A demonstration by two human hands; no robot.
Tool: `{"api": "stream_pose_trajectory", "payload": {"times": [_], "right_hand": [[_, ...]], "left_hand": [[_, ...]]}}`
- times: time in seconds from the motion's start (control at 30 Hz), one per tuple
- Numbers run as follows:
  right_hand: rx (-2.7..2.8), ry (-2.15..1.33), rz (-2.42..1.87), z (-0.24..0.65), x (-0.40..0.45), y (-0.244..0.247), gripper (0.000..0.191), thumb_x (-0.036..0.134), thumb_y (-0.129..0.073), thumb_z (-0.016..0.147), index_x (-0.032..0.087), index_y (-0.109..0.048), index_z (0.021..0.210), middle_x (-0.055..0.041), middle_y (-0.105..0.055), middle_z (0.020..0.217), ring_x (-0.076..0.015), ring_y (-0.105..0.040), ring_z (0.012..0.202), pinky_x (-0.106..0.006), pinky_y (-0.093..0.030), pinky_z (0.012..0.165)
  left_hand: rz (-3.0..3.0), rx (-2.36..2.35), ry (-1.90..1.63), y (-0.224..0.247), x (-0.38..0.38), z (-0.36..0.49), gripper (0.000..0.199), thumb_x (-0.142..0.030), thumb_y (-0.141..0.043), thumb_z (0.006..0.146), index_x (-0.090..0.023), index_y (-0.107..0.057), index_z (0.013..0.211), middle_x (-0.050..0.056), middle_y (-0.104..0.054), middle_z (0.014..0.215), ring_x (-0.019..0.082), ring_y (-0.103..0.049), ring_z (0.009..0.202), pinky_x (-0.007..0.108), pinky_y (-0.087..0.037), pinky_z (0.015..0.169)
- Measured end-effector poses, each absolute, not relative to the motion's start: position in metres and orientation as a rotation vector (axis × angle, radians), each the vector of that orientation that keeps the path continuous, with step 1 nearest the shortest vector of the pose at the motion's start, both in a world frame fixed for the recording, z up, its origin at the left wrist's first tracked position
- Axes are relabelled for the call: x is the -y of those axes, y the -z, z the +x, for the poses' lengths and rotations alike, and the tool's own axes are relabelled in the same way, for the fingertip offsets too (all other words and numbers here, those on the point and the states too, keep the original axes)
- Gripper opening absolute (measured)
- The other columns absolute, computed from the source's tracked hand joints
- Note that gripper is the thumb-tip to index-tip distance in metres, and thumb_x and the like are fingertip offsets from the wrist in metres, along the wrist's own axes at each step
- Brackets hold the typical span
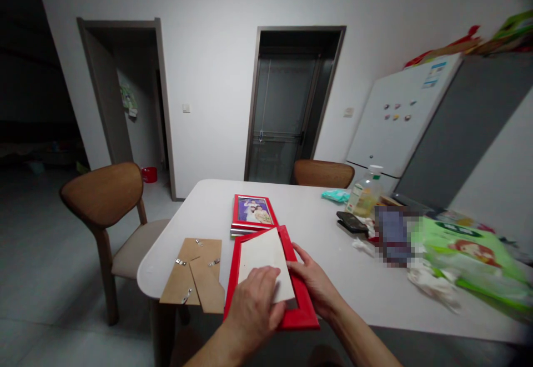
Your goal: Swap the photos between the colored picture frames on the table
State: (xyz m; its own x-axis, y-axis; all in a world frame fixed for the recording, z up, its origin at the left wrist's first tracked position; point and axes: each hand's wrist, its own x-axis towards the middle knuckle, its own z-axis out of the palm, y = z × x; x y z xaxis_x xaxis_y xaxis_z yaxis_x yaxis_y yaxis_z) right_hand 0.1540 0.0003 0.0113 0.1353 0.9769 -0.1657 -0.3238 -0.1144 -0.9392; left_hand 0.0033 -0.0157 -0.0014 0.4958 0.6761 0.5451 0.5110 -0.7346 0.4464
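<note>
A red picture frame point(306, 316) is tilted over the table's near edge. Inside its opening sits a white board point(262, 250), set askew with its lower edge raised. My left hand point(254, 303) has curled fingers on the board and pinches its lower edge. My right hand point(312, 278) grips the frame's right side, with the fingertips partly hidden behind the board and frame. Just beyond, another red frame point(235, 209) holding a photo of people lies on a stack of frames. To the left is a brown backing panel point(172, 292) with metal clips and a stand leg point(207, 285).
The white table point(308, 234) carries a black phone point(352, 221), a large bottle point(364, 192), a teal packet point(335, 195), crumpled tissues point(435, 286) and a green package point(462, 245) on the right. Wooden chairs stand at the left point(106, 192) and far side point(323, 172).
</note>
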Motion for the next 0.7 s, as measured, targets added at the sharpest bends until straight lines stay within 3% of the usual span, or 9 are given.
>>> {"api": "stream_pose_trajectory", "payload": {"times": [0.13,0.27,0.57,0.7], "right_hand": [[0.918,-1.228,-1.255,0.164,-0.006,-0.009,0.079,0.022,-0.064,0.056,0.018,-0.027,0.126,0.0053,-0.057,0.055,-0.0095,-0.051,0.044,-0.019,-0.039,0.041],[1.064,-1.114,-1.432,0.183,-0.013,0.009,0.067,0.021,-0.056,0.059,0.014,-0.034,0.122,0.0038,-0.060,0.059,-0.0097,-0.052,0.046,-0.019,-0.039,0.043],[1.513,-0.447,-1.930,0.206,-0.021,0.042,0.045,0.031,-0.044,0.066,0.011,-0.055,0.106,-0.0039,-0.064,0.068,-0.0163,-0.058,0.061,-0.024,-0.040,0.058],[1.586,-0.317,-2.019,0.204,-0.021,0.041,0.044,0.032,-0.042,0.069,0.012,-0.055,0.106,-0.0069,-0.065,0.080,-0.0178,-0.059,0.069,-0.025,-0.040,0.064]], "left_hand": [[2.453,-1.072,-1.328,-0.008,0.014,-0.014,0.041,-0.009,-0.038,0.075,-0.015,-0.040,0.116,0.008,-0.059,0.089,0.018,-0.055,0.081,0.032,-0.047,0.073],[2.068,-1.390,-1.456,-0.002,0.010,-0.050,0.041,-0.017,-0.041,0.074,-0.016,-0.040,0.115,0.008,-0.057,0.099,0.018,-0.057,0.076,0.030,-0.047,0.069],[1.768,-1.599,-1.078,0.026,0.017,-0.091,0.036,-0.030,-0.043,0.073,-0.015,-0.048,0.106,0.005,-0.063,0.094,0.016,-0.059,0.057,0.028,-0.045,0.063],[1.931,-1.680,-0.927,0.027,0.017,-0.091,0.035,-0.025,-0.042,0.074,-0.016,-0.046,0.108,0.005,-0.063,0.093,0.018,-0.061,0.071,0.026,-0.044,0.063]]}}
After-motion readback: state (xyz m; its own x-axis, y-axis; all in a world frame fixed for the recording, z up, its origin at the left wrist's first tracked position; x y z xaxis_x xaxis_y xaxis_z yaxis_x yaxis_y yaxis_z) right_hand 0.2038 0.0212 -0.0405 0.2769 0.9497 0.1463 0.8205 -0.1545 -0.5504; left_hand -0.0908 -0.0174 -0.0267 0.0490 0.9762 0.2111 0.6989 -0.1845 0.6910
